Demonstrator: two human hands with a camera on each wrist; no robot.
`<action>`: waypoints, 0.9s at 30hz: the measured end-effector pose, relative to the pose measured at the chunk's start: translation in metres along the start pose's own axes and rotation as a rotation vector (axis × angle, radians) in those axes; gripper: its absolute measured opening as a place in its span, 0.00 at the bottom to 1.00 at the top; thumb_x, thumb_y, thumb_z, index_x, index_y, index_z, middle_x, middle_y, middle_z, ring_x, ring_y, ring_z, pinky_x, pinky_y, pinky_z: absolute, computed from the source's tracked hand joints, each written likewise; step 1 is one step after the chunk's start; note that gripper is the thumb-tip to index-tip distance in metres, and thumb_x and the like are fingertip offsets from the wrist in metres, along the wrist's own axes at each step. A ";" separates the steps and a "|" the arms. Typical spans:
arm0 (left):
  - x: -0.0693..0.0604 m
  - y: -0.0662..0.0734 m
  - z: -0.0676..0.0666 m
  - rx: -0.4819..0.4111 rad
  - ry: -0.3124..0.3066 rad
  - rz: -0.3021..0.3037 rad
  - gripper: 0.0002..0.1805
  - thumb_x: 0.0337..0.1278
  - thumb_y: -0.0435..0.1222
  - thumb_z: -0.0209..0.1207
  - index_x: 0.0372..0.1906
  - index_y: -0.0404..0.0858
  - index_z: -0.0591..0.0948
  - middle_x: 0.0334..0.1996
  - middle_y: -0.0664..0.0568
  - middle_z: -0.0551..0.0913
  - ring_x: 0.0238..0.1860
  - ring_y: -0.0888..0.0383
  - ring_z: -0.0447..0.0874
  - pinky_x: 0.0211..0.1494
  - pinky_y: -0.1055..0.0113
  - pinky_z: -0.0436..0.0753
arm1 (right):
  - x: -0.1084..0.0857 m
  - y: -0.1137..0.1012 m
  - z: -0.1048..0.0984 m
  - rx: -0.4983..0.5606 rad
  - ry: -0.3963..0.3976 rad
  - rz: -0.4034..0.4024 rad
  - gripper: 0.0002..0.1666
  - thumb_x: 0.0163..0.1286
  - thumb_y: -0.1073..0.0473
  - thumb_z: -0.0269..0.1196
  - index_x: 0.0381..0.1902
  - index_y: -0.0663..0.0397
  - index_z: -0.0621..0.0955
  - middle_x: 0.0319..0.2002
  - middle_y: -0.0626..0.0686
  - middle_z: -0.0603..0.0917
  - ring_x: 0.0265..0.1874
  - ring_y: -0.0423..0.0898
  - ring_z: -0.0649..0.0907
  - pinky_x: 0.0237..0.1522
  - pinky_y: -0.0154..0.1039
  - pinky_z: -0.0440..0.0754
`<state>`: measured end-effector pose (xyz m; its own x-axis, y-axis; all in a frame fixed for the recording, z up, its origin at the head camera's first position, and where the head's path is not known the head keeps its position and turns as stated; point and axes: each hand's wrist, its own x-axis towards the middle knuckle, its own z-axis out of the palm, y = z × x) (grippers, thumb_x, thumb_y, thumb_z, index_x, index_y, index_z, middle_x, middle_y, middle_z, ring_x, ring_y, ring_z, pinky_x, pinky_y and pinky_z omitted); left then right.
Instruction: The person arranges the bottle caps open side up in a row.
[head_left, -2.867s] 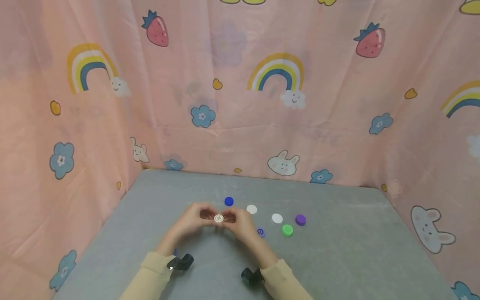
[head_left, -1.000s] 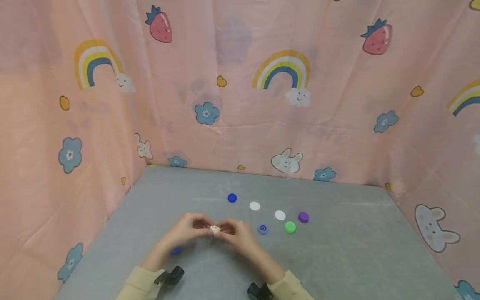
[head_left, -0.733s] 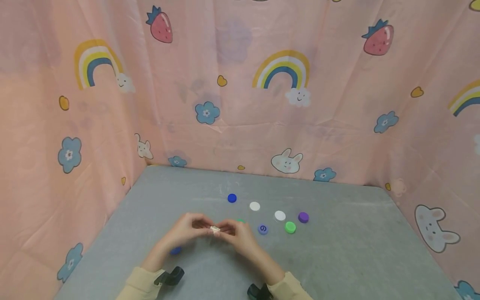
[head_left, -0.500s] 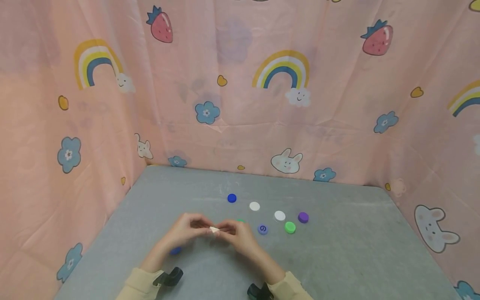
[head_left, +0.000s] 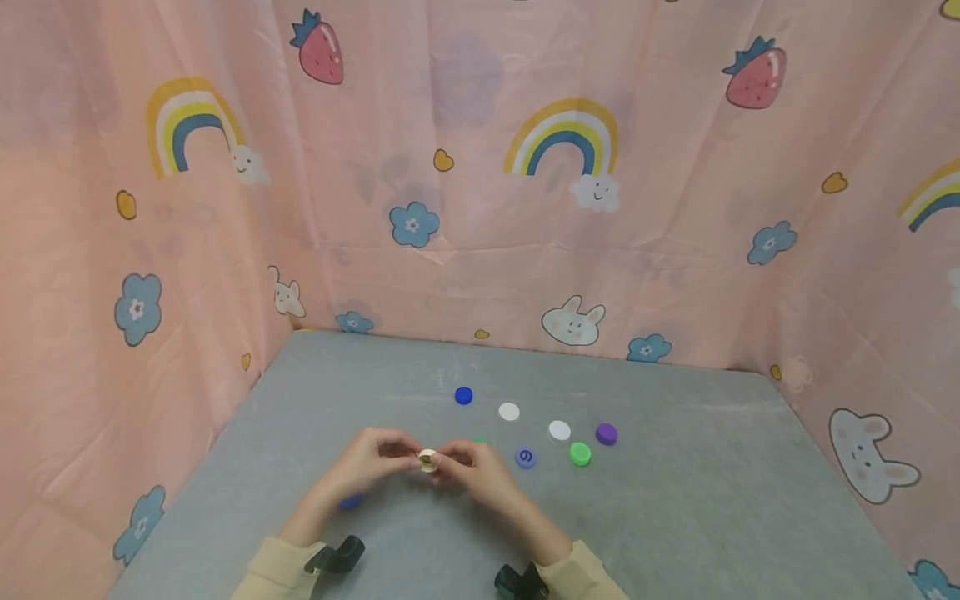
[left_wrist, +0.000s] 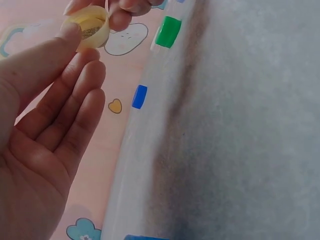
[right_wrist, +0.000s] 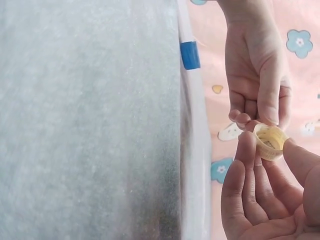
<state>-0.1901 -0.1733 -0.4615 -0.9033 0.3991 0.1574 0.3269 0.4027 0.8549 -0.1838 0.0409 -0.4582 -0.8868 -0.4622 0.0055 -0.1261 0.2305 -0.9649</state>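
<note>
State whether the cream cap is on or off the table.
Off: the left hand and right hand pinch the cream cap above it.

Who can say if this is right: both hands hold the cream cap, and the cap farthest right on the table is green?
Not green: the head view shows a purple cap farthest right on the table. The left hand and right hand do hold the cream cap.

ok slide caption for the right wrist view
Right hand and left hand pinch a cream cap, hollow side showing; a blue cap sits on the grey tabletop.
</note>
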 end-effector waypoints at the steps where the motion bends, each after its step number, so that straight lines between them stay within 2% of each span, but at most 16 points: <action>1: 0.000 0.000 0.000 0.006 0.004 0.006 0.07 0.52 0.34 0.66 0.38 0.39 0.86 0.34 0.51 0.87 0.34 0.64 0.83 0.41 0.71 0.80 | 0.000 0.000 0.000 0.007 -0.001 0.005 0.12 0.69 0.59 0.59 0.40 0.64 0.83 0.32 0.62 0.87 0.33 0.55 0.87 0.40 0.52 0.82; 9: -0.001 -0.007 0.000 -0.025 0.008 0.030 0.12 0.49 0.37 0.68 0.41 0.42 0.86 0.32 0.54 0.86 0.33 0.66 0.81 0.40 0.70 0.80 | -0.004 -0.016 0.001 0.036 -0.001 0.036 0.14 0.70 0.60 0.58 0.39 0.68 0.82 0.31 0.65 0.86 0.31 0.58 0.87 0.39 0.54 0.82; 17: -0.003 -0.008 -0.001 -0.006 0.009 0.037 0.15 0.48 0.37 0.69 0.44 0.42 0.85 0.32 0.54 0.86 0.33 0.66 0.81 0.40 0.70 0.80 | 0.005 0.003 0.004 0.072 -0.006 0.072 0.18 0.70 0.54 0.58 0.40 0.65 0.82 0.29 0.63 0.87 0.29 0.53 0.87 0.37 0.48 0.84; 27: -0.005 -0.010 -0.002 0.020 -0.012 0.080 0.15 0.46 0.35 0.70 0.43 0.39 0.85 0.29 0.53 0.85 0.31 0.67 0.79 0.37 0.70 0.80 | 0.007 0.005 0.012 0.066 -0.022 0.079 0.17 0.71 0.55 0.56 0.39 0.67 0.81 0.28 0.63 0.87 0.27 0.53 0.87 0.33 0.46 0.85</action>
<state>-0.1892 -0.1815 -0.4698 -0.8708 0.4403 0.2189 0.4034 0.3853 0.8299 -0.1857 0.0285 -0.4661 -0.8825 -0.4641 -0.0762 -0.0263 0.2106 -0.9772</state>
